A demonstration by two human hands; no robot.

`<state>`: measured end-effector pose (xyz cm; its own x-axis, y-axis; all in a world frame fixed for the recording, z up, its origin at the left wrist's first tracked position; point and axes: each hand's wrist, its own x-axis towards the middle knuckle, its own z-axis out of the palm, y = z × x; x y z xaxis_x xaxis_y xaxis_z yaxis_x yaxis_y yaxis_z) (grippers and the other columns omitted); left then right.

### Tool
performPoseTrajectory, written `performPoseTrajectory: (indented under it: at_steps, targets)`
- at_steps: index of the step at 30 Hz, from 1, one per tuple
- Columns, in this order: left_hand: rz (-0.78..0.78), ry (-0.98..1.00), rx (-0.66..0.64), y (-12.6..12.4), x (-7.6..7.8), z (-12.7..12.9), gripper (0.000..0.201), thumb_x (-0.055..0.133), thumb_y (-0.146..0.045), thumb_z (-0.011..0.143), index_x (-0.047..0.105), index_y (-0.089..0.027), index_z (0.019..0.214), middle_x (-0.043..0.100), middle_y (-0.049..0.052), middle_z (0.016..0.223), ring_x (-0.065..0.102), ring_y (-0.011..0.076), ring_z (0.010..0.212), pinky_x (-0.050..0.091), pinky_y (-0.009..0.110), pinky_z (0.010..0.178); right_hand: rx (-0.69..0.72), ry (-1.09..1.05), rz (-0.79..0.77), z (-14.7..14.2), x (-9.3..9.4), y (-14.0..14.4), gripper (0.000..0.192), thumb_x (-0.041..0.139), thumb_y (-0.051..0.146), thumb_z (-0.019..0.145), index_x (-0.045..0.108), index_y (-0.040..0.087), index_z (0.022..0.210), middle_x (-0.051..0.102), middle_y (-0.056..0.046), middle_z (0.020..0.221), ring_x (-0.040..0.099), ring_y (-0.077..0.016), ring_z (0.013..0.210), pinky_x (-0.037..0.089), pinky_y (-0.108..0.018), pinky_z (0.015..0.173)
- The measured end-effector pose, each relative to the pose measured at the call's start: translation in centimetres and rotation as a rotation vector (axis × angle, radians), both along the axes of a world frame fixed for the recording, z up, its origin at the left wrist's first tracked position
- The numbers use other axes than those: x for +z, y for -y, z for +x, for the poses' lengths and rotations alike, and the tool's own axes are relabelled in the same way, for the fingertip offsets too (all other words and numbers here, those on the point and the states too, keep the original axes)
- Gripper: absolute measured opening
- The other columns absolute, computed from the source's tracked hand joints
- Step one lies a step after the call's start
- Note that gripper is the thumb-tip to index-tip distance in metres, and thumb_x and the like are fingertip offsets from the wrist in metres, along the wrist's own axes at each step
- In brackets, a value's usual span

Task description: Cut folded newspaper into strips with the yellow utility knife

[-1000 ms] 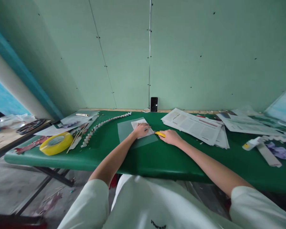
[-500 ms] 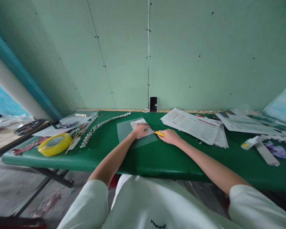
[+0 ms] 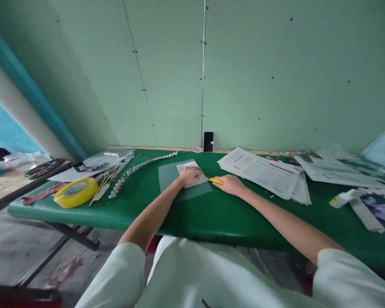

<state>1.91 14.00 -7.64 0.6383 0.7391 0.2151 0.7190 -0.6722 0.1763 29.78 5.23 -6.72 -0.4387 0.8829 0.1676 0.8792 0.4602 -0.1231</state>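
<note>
My left hand lies open across a small white paper, fingers stretched toward its right edge. Under that paper is a translucent sheet on the green table top. To the right, my right hand is closed round a yellow utility knife. The knife points left, its tip close to the paper's right corner; whether the blade touches the paper is too small to tell.
A folded paper chain, wooden sticks and a yellow tape roll lie on the left. Printed sheets lie right of my hands, a glue bottle farther right. A phone leans on the wall.
The view has shifted slightly, so everything sits a little further right or lower. My left hand stays on the paper, and the knife remains in my right hand near the paper's right corner.
</note>
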Motion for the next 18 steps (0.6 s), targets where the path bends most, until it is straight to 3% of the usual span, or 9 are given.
performPoseTrajectory:
  at_steps: [5, 18]
  targets:
    - [0.006, 0.010, 0.007, -0.07, -0.13, -0.03, 0.045, 0.050, -0.035, 0.106, 0.078, -0.032, 0.142, 0.070, 0.004, 0.155, 0.060, 0.0284, 0.148, 0.040, 0.048, 0.128, -0.047, 0.013, -0.019, -0.29, -0.04, 0.62, 0.054, 0.050, 0.055, 0.112, 0.077, 0.026, 0.148, 0.087, -0.010, 0.111, 0.081, -0.0284, 0.091, 0.059, -0.032, 0.074]
    - [0.013, 0.025, 0.012, 0.03, -0.25, 0.14, 0.044, 0.051, -0.032, 0.106, 0.078, -0.033, 0.140, 0.071, 0.004, 0.154, 0.061, 0.0299, 0.147, 0.040, 0.049, 0.128, -0.073, 0.020, -0.029, -0.98, 0.39, 0.89, 0.052, 0.048, 0.056, 0.112, 0.077, 0.028, 0.146, 0.087, -0.008, 0.107, 0.081, -0.0266, 0.091, 0.055, -0.028, 0.070]
